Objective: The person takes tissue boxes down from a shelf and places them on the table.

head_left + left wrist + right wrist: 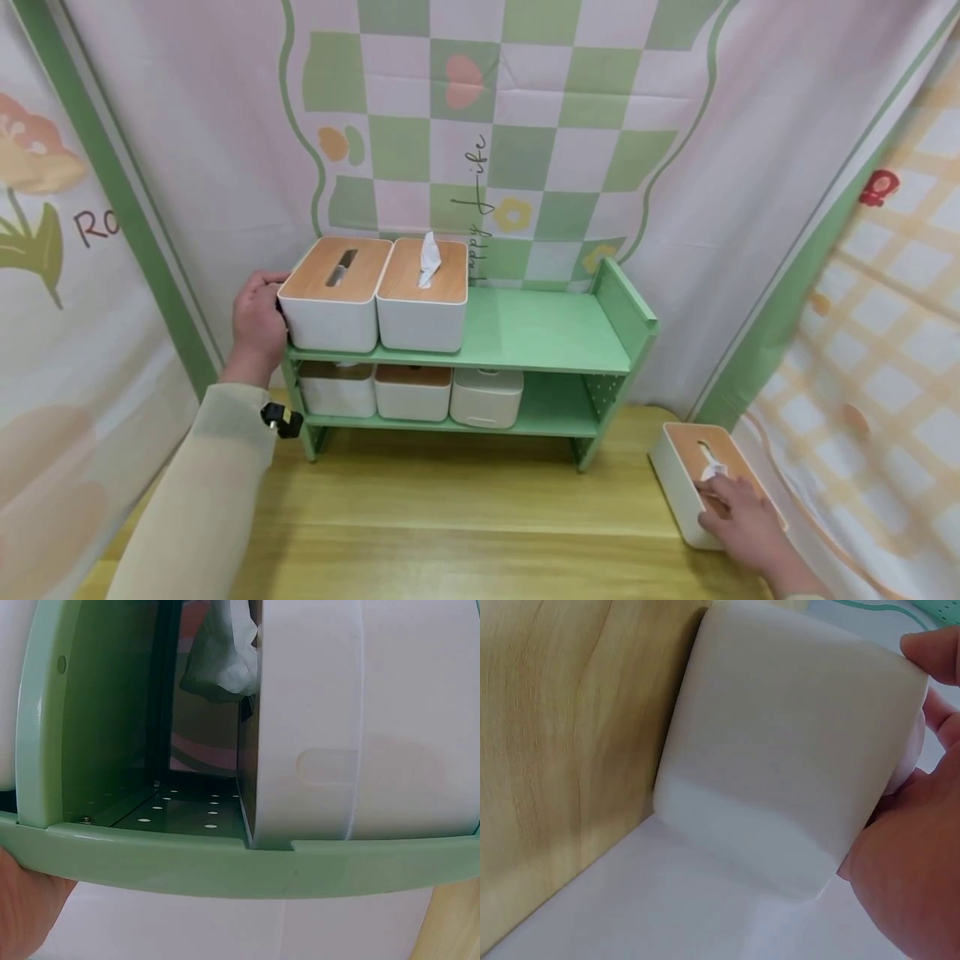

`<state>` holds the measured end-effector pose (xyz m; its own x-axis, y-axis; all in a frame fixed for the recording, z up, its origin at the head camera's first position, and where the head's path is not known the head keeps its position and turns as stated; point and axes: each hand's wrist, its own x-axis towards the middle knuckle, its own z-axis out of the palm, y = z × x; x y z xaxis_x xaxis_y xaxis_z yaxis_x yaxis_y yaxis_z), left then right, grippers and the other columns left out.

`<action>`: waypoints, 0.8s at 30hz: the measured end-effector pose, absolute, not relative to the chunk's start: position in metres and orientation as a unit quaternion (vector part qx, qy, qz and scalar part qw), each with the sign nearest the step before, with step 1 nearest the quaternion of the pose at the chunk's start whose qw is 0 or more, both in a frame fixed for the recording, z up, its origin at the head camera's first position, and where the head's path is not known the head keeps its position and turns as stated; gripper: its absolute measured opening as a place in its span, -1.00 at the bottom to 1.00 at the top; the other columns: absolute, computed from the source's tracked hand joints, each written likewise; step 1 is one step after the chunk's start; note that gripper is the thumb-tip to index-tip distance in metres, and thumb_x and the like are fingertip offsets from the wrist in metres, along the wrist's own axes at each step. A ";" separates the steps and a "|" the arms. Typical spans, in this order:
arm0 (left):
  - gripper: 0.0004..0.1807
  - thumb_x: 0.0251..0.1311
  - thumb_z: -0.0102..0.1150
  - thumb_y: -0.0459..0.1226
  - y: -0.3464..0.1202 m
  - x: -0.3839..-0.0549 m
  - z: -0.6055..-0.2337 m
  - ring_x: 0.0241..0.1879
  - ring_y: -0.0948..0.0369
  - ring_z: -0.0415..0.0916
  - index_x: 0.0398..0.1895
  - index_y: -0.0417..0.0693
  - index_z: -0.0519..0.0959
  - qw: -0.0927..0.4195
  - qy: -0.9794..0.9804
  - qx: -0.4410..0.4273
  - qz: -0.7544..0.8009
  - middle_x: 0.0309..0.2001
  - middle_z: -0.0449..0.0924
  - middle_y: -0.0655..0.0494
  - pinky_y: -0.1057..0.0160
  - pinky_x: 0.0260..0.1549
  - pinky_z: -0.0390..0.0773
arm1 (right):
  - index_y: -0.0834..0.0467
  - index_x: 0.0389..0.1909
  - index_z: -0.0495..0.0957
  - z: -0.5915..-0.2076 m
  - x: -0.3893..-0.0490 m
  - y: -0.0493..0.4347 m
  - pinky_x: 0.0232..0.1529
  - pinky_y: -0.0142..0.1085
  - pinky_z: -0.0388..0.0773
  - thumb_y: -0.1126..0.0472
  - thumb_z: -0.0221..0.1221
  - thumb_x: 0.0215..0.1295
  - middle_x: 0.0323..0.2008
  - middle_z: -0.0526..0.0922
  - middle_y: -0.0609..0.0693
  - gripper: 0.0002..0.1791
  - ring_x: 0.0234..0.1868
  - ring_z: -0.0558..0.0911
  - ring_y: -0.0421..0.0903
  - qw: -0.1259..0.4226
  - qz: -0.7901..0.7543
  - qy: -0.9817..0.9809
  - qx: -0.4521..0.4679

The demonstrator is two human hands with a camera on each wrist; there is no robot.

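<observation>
My left hand point(258, 321) grips the left side of a two-tier green shelf point(540, 329), close beside a white tissue box point(333, 325) with a wooden lid. The palm's edge shows at the shelf frame point(217, 862) in the left wrist view. To the right, my right hand point(746, 525) rests over the wooden lid of another tissue box point(671, 483), which stands on the table by the curtain. Its bent fingers lie beside the white tissue point(712, 462) at the slot; I cannot tell whether they pinch it. The right wrist view faces this box's plain white end point(780, 742).
A second lidded tissue box point(422, 321), tissue poking up, stands on the upper tier. Below are two wooden-lidded boxes point(412, 400) and an all-white box point(487, 404). The shelf stands on a wooden table point(450, 517); printed curtains point(675, 208) hang behind and at both sides.
</observation>
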<state>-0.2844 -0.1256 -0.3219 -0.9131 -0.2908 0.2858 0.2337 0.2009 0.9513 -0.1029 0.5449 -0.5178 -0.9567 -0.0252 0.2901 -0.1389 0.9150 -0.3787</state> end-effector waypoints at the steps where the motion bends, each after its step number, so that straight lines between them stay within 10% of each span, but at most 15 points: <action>1: -0.54 0.49 -0.39 -0.17 -0.126 -0.284 -0.322 0.25 -0.01 0.40 0.16 -0.11 0.49 0.208 -0.746 0.019 -0.632 0.27 0.46 -0.09 0.03 0.16 0.41 | 0.22 -0.02 0.56 -0.518 -0.103 0.545 0.08 0.58 -0.20 0.29 0.36 0.04 0.10 0.46 0.54 -0.58 0.19 0.14 0.70 0.141 0.203 -0.968 0.041; 24: -0.54 0.48 -0.43 -0.19 -0.125 -0.282 -0.322 0.26 -0.01 0.39 0.13 -0.12 0.49 0.208 -0.744 0.018 -0.635 0.28 0.45 -0.09 0.03 0.16 0.40 | 0.20 0.02 0.55 -0.524 -0.103 0.549 0.19 0.51 -0.39 0.28 0.30 0.12 0.20 0.39 0.51 -0.60 0.23 0.12 0.68 0.160 0.216 -0.963 0.030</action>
<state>-0.2821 -0.1249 -0.3217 -0.9129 -0.2908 0.2865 0.2371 0.1937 0.9520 -0.1025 0.5486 -0.5239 -0.9470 0.0120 0.3211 -0.1262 0.9051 -0.4059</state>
